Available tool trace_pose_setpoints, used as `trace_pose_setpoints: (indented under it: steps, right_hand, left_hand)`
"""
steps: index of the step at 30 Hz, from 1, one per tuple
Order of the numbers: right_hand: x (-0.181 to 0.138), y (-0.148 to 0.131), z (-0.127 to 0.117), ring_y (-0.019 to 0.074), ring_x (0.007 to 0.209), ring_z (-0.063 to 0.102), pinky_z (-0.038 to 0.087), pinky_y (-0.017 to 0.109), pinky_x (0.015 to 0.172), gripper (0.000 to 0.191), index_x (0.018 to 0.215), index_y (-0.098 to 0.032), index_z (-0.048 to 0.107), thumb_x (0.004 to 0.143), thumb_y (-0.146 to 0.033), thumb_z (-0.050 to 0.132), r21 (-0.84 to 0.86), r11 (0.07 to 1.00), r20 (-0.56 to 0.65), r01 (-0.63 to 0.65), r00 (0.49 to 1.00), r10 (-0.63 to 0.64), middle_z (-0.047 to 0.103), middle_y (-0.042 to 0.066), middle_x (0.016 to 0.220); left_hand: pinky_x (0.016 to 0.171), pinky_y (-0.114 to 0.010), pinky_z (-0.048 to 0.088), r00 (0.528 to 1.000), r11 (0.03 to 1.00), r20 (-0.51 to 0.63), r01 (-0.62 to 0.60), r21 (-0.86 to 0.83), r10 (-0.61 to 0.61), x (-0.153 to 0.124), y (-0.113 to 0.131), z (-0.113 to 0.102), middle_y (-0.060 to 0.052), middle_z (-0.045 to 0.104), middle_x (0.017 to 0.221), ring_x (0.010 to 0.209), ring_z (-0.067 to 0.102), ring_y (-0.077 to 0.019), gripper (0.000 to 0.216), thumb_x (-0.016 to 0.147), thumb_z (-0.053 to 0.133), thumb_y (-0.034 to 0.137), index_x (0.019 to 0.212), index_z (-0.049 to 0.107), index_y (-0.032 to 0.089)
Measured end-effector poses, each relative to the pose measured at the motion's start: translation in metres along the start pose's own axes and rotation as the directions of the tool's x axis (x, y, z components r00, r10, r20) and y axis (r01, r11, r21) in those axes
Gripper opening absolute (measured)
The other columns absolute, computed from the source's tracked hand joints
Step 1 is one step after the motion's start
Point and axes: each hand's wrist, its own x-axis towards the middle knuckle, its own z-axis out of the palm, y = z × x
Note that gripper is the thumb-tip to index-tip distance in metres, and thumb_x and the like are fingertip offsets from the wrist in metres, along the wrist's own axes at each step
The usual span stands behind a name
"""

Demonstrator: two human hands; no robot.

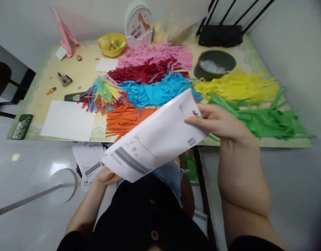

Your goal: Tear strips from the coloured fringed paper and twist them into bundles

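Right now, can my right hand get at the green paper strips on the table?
Likely yes, but not free-handed: your right hand is gripping the white packet, so it would probably need to let go. The green paper strips lie close beside it, uncovered.

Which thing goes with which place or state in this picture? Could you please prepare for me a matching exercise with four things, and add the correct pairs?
Things:
1. White packet
2. Yellow bowl
3. Green strips
4. Blue strips

Places or states:
A. Holding round fruit
B. Between red strips and orange strips
C. In the left hand and right hand
D. At the right end of the table

Pairs: 1-C, 2-A, 3-D, 4-B
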Motion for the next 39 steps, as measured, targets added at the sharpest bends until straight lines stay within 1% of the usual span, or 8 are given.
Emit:
trace_pose_setpoints:
  steps: [3,5,8,15,26,31,35,39]
  right_hand:
    - [0.011,-0.016,0.005,0.0195,0.064,0.059,0.041,0.028,0.057,0.036,0.097,-0.020,0.066,0.088,-0.054,0.063,-0.280,0.956,0.084,0.083,0.995,-0.061,0.069,0.005,0.080]
    - [0.023,-0.034,0.037,0.0196,0.068,0.061,0.039,0.028,0.061,0.028,0.088,-0.018,0.066,0.094,-0.044,0.057,-0.508,0.835,0.210,0.210,0.971,-0.117,0.069,0.006,0.079]
    - [0.039,-0.061,0.106,0.0199,0.074,0.063,0.033,0.027,0.063,0.021,0.096,-0.017,0.068,0.098,-0.029,0.051,-0.660,0.648,0.420,0.380,0.902,-0.101,0.072,0.008,0.083]
    - [0.078,-0.086,0.157,0.0174,0.071,0.059,0.030,0.026,0.063,0.021,0.095,-0.014,0.067,0.100,-0.028,0.053,-0.595,0.619,0.589,0.513,0.802,-0.099,0.069,0.008,0.082]
    - [0.100,-0.073,0.198,0.0174,0.073,0.061,0.029,0.025,0.062,0.024,0.100,-0.014,0.069,0.100,-0.032,0.053,-0.561,0.601,0.647,0.569,0.755,-0.111,0.071,0.009,0.083]
    - [0.138,-0.072,0.236,0.0165,0.079,0.067,0.042,0.024,0.069,0.033,0.100,-0.014,0.073,0.102,-0.036,0.048,-0.362,0.678,0.812,0.639,0.574,-0.107,0.076,0.008,0.090]
    - [0.183,-0.038,0.276,0.0269,0.124,0.062,0.046,0.039,0.104,0.042,0.136,-0.005,0.060,0.100,-0.020,0.045,-0.580,0.494,0.616,0.648,0.745,-0.255,0.062,0.022,0.140]
    - [0.185,-0.001,0.308,0.0347,0.149,0.039,0.030,0.054,0.122,0.052,0.146,-0.001,0.049,0.097,-0.019,0.048,-0.636,0.304,0.655,0.709,0.705,-0.272,0.041,0.024,0.158]
  left_hand:
    - [0.097,-0.046,0.055,0.966,0.977,-0.258,0.024,0.212,0.032,-0.028,0.029,-0.024,-0.014,0.077,0.103,0.099,0.072,-0.0289,0.039,0.084,0.072,0.051,0.096,0.076,0.014]
    - [0.107,-0.045,0.050,0.850,0.901,-0.440,-0.085,0.426,0.288,-0.041,0.051,-0.024,-0.014,0.072,0.124,0.117,0.067,-0.0294,0.041,0.085,0.072,0.048,0.113,0.073,0.018]
    - [0.112,-0.042,0.046,0.736,0.759,-0.364,-0.302,0.576,0.570,-0.039,0.073,-0.003,-0.014,0.062,0.142,0.131,0.058,-0.0301,0.066,0.078,0.080,0.045,0.136,0.062,0.020]
    - [0.056,-0.025,0.047,0.722,0.810,-0.439,-0.289,0.509,0.534,-0.001,0.081,0.013,-0.004,0.070,0.072,0.062,0.058,-0.0153,0.054,0.082,0.066,0.065,0.084,0.075,0.011]
    - [0.053,-0.022,0.033,0.698,0.742,-0.426,-0.226,0.631,0.575,-0.033,0.065,-0.026,0.001,0.046,0.061,0.058,0.040,-0.0106,0.054,0.092,0.050,0.064,0.067,0.051,0.016]
    - [0.052,-0.023,0.032,0.713,0.703,-0.453,-0.077,0.707,0.534,-0.081,0.055,-0.048,0.004,0.038,0.056,0.053,0.036,-0.0095,0.050,0.097,0.047,0.051,0.060,0.043,0.018]
    - [0.080,-0.029,0.052,0.775,0.534,-0.391,0.082,0.841,0.497,-0.094,0.050,-0.072,-0.005,0.067,0.088,0.081,0.063,-0.0168,0.043,0.100,0.044,0.043,0.069,0.060,0.017]
    - [0.121,-0.054,0.032,0.775,0.286,-0.326,0.194,0.938,0.542,-0.072,0.037,-0.099,-0.015,0.043,0.157,0.147,0.038,-0.0333,0.039,0.100,0.044,0.034,0.080,0.071,0.015]
